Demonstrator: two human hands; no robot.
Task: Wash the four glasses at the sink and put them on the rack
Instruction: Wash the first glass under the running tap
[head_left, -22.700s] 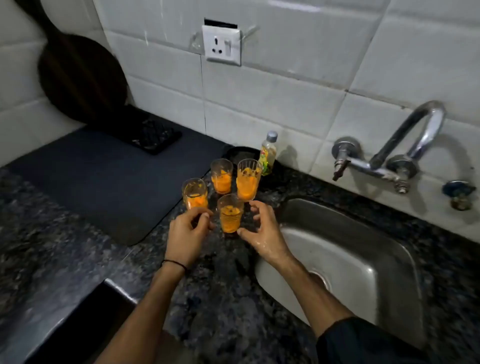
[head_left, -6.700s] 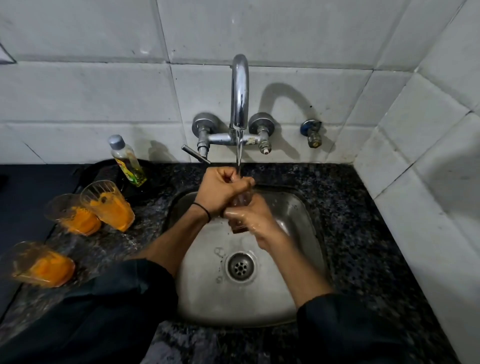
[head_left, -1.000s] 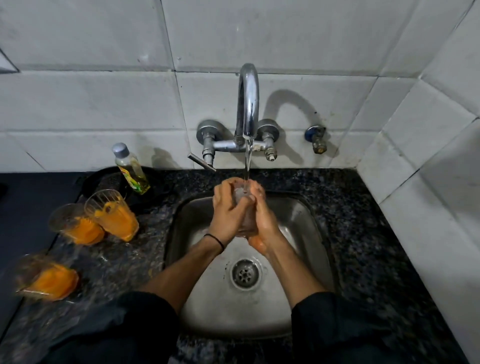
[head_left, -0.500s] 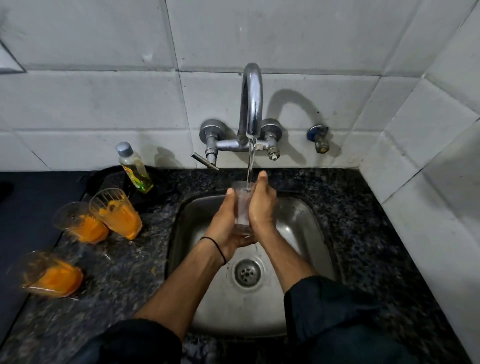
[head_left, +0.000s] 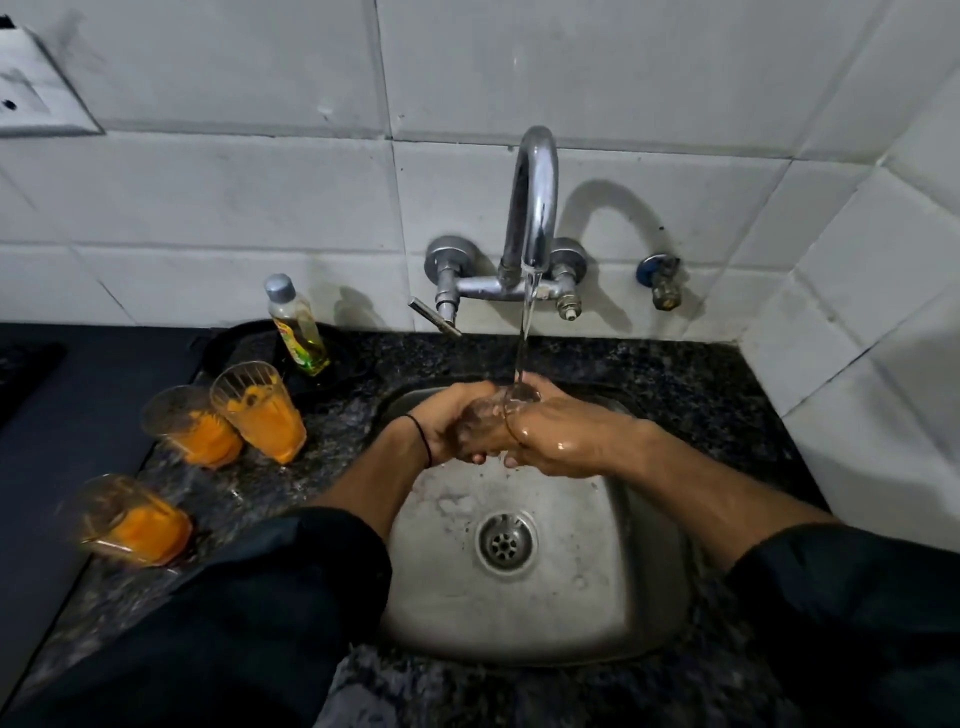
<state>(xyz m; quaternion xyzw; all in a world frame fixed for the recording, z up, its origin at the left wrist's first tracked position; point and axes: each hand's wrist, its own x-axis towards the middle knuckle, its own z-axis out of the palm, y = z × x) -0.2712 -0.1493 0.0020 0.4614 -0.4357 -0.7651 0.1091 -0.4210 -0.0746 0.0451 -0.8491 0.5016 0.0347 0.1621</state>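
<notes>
While water runs from the tap (head_left: 532, 208) at twelve o'clock, the left hand (head_left: 457, 423) and right hand (head_left: 558, 439) grip what seems a tilted glass (head_left: 485, 418) over the sink (head_left: 519, 613); rotating it slowly should rinse every side.

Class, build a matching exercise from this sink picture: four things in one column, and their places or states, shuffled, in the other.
Things
1. clear glass
2. soap bottle
3. drain
4. tap

Places or states
A. running water
B. held in both hands over the sink
C. standing by the wall tiles, left of the tap
D. in the sink floor

Pairs: 1-B, 2-C, 3-D, 4-A
</notes>
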